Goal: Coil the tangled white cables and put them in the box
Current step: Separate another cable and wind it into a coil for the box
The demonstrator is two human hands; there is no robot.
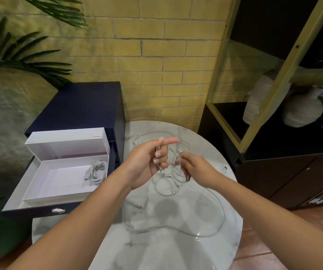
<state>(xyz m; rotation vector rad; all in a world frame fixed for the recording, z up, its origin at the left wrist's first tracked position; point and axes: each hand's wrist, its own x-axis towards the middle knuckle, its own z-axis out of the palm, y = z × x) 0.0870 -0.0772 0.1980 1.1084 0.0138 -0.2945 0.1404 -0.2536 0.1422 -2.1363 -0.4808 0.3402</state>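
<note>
Cables [174, 180] lie on the table [166, 252], right of the drawer [17, 193] holding the box [59, 182] (coil [96, 172] inside).

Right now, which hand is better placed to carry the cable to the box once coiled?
Left, probably: the left hand holds the white cable and is nearer the white box, which sits in the open drawer on that side. The right hand pinches the cable too, farther away.

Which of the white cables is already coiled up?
The bundle lying in the white box. The other cables are loose and tangled over the table.
</note>
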